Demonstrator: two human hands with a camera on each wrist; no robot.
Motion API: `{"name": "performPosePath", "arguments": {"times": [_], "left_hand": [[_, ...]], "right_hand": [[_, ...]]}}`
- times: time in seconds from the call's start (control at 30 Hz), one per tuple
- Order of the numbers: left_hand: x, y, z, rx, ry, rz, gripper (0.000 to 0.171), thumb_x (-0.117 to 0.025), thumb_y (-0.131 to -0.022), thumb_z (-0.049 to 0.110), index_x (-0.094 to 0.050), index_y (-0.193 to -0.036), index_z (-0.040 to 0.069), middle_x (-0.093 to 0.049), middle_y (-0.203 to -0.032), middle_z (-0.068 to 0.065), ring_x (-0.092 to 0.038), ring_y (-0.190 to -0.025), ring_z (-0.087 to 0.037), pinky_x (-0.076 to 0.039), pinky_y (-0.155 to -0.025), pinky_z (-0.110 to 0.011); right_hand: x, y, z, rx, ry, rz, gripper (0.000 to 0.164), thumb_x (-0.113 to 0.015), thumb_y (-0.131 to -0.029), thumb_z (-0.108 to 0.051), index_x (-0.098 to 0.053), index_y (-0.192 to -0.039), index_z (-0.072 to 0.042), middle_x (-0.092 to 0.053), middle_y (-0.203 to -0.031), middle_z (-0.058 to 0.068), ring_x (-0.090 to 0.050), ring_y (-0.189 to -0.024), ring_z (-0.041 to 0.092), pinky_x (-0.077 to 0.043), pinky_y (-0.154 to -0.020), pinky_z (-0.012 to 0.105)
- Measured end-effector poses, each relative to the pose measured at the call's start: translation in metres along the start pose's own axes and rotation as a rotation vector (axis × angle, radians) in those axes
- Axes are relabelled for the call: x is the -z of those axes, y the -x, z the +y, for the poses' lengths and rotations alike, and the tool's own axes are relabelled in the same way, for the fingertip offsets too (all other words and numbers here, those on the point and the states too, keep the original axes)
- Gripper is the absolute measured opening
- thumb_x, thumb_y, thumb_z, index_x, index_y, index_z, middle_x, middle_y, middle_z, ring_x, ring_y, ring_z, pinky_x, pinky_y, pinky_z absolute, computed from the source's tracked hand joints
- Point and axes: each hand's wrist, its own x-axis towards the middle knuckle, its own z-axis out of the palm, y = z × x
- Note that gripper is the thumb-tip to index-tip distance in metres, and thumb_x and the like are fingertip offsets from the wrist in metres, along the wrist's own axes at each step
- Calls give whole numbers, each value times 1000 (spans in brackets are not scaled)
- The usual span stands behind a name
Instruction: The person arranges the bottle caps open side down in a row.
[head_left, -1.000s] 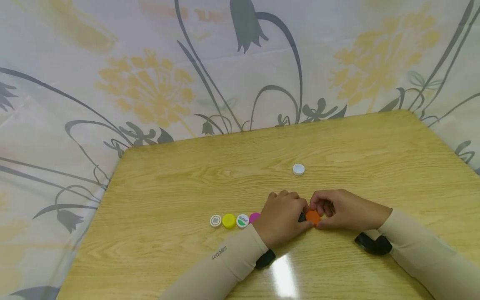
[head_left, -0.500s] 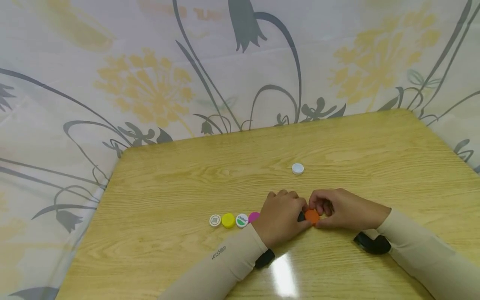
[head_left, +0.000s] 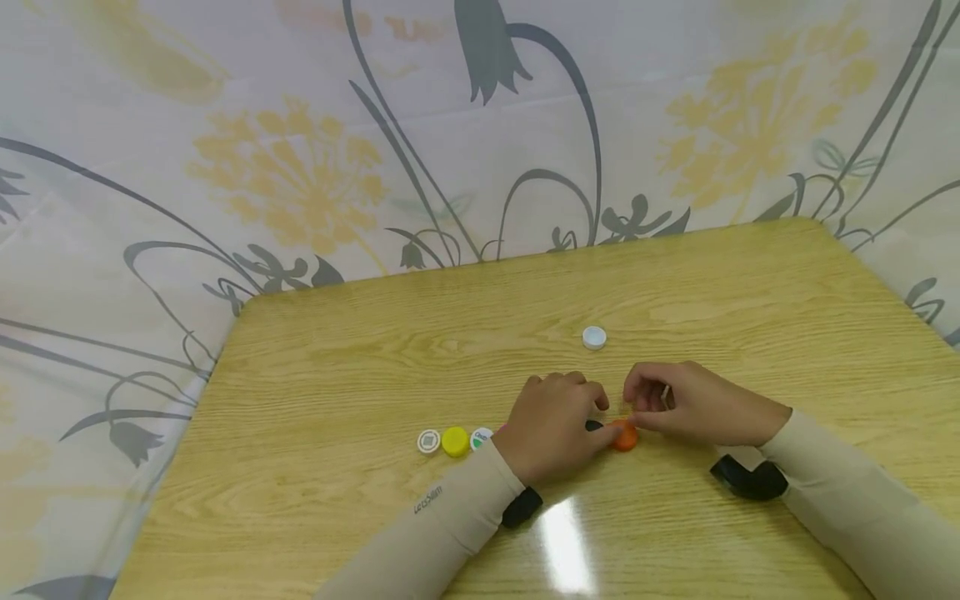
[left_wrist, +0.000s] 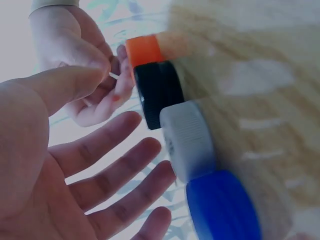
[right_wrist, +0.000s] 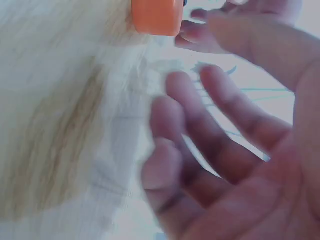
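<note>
A row of bottle caps crosses the table under and beside my left hand [head_left: 551, 429]. Its thumb overlaps the orange cap [head_left: 625, 437] at the right end in the head view, while the other fingers are spread loosely. The left wrist view shows the orange cap, a black cap [left_wrist: 159, 94], a whitish cap [left_wrist: 187, 142] and a blue cap [left_wrist: 224, 207] side by side, with the fingertips beside them. My right hand [head_left: 697, 404], loosely curled and holding nothing, hovers just above and right of the orange cap. The left hand hides the row's middle in the head view.
Left of the hand, the row shows a white cap with a square mark [head_left: 428, 442], a yellow cap [head_left: 455, 442] and a white-and-green cap [head_left: 480, 437]. A single white cap [head_left: 594, 337] lies farther back on the wooden table [head_left: 360, 358]. A patterned cloth [head_left: 300, 167] hangs behind.
My right hand has lifted off the orange cap's right side. My left hand's fingers have loosened, and the hand has shifted slightly left. The caps stay in their row.
</note>
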Motion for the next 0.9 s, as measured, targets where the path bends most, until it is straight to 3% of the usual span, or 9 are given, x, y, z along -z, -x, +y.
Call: {"name": "performPosePath", "arguments": {"times": [0.17,0.3,0.5,0.9], "left_hand": [[6,-9,1,14,-4,57,29,-61,-96,47,-75,-104,23,-71,-99,8,-66,-87,-12,-50,-77,-34],[9,-14,-2,55,-7,86,26,-62,-96,45,-75,-104,24,-72,-99,8,-67,-86,-12,-51,-77,-36],[13,-18,-8,106,15,120,24,-63,-97,42,-75,-107,23,-74,-102,5,-70,-88,-15,-53,-78,-37],[22,-29,-8,176,52,109,28,-59,-99,44,-73,-113,24,-72,-115,5,-70,-100,-18,-52,-89,-43]], "right_hand": [[3,-5,-6,-29,41,173,8,-71,-94,-15,-64,-98,-15,-59,-80,-10,-55,-73,2,-48,-64,23],[5,-9,-8,-40,49,234,5,-68,-96,-14,-65,-100,-12,-61,-81,-7,-56,-74,4,-49,-65,24],[6,-13,-6,-68,52,237,11,-68,-96,-15,-66,-105,-9,-62,-83,-6,-57,-75,4,-50,-67,25],[6,-26,-8,-56,27,222,16,-67,-97,-16,-66,-113,-13,-65,-85,-5,-59,-77,6,-52,-69,26]]}}
